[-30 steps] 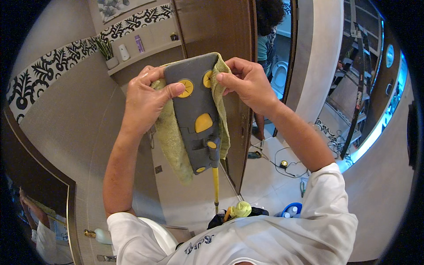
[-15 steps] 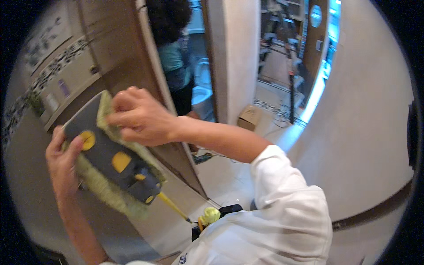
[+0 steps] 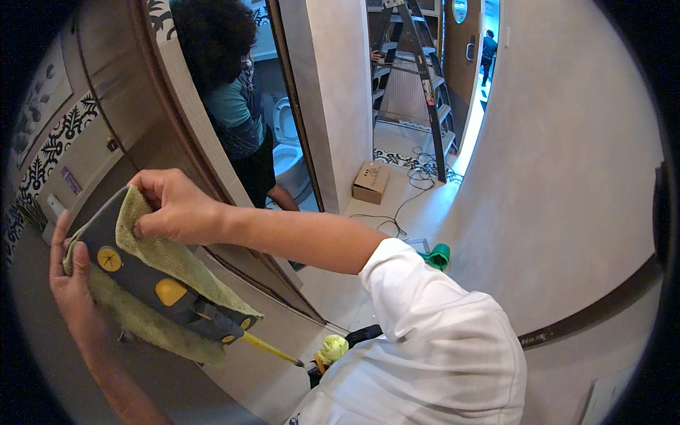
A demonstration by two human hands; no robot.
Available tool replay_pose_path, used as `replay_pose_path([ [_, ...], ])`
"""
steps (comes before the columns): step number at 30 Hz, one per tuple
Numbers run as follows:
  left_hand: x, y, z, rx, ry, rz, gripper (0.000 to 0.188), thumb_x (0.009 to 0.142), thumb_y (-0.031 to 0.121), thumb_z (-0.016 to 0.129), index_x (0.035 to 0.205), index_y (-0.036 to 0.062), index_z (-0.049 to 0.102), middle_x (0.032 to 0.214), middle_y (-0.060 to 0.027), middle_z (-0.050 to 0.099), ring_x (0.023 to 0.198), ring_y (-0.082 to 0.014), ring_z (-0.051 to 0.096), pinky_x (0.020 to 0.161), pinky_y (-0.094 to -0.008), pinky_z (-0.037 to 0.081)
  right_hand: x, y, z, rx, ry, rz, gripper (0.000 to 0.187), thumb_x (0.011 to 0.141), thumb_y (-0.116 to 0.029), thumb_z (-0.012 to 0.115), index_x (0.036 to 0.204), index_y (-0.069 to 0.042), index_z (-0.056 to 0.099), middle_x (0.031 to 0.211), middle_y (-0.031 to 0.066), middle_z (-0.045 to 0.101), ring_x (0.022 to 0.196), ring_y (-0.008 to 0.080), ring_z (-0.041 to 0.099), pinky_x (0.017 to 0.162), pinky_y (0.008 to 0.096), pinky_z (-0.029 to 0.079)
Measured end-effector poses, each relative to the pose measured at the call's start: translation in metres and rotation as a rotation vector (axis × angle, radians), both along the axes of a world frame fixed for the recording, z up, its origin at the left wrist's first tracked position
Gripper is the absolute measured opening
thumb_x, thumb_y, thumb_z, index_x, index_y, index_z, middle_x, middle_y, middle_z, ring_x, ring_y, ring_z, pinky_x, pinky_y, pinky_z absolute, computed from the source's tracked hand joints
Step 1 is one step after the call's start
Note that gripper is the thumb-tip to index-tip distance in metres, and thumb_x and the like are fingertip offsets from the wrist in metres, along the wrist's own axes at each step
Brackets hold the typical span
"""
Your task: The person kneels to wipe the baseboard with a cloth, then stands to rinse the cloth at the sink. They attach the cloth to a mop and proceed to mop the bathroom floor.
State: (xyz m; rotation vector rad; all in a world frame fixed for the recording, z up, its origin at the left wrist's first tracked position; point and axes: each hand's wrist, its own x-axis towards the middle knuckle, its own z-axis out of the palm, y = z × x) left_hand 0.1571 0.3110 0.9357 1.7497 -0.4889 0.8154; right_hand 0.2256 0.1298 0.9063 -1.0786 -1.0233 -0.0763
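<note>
1. Head view, the work: one flat, dark-grey plastic mop head [image 3: 137,275] with yellow round fittings is held up, tilted, left of centre. One yellow pole [image 3: 273,348] slants from its lower end toward the waist. One fuzzy olive-green cloth [image 3: 168,258], it seems, lies along both long sides.
2. Head view, hands: two. The left hand [image 3: 73,273] has thumb and fingers clamped on the cloth and board at the far left corner. The right hand [image 3: 177,209] has its fingers together, pinching the cloth flap at the upper right corner.
3. Head view, step: I judge the cloth is being fitted around the board. The next move calls for a steady left grip while the right thumb tucks the flap, perhaps into a slotted yellow disc [image 3: 109,259]; one such disc shows.
4. Head view, surroundings: one grey stepladder [image 3: 430,92], one brown cardboard box [image 3: 370,183], one white toilet [image 3: 287,156], one co-worker in a teal top [image 3: 230,113] beside it, one distant person [image 3: 488,51].
</note>
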Motion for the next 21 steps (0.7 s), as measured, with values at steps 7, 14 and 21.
replay_pose_path([
  [7, 0.003, 0.022, -0.001, -0.054, -0.057, 0.112, 0.037, 0.083, 0.012, 0.051, 0.117, 0.0013, 0.041, 0.096, -0.0065, 0.054, 0.084, -0.0116, 0.053, 0.073, -0.0222, 0.044, 0.002, 0.009, -0.001, 0.057, -0.022, -0.026, 0.031, 0.064, 0.005, 0.058, 0.093, 0.005, 0.047, 0.082, 0.0069, 0.057, 0.077, 0.0106, 0.055, 0.070, 0.0228, 0.045],
  [14, -0.003, 0.042, -0.017, -0.124, 0.082, 0.063, 0.036, 0.085, 0.015, 0.049, 0.118, 0.0028, 0.040, 0.108, -0.0091, 0.051, 0.093, -0.0141, 0.051, 0.079, -0.0257, 0.042, 0.006, 0.009, -0.004, 0.105, -0.009, 0.048, 0.033, 0.065, 0.006, 0.058, 0.095, 0.005, 0.046, 0.083, 0.0071, 0.056, 0.076, 0.0108, 0.055, 0.069, 0.0227, 0.045],
  [21, -0.018, 0.024, -0.016, -0.353, 0.280, -0.167, 0.039, 0.082, 0.009, 0.052, 0.118, 0.0010, 0.038, 0.102, -0.0061, 0.050, 0.084, -0.0075, 0.053, 0.062, -0.0157, 0.045, 0.006, 0.005, -0.004, 0.106, 0.000, 0.092, 0.034, 0.064, 0.006, 0.059, 0.095, 0.005, 0.046, 0.082, 0.0068, 0.056, 0.077, 0.0106, 0.055, 0.068, 0.0225, 0.045],
])
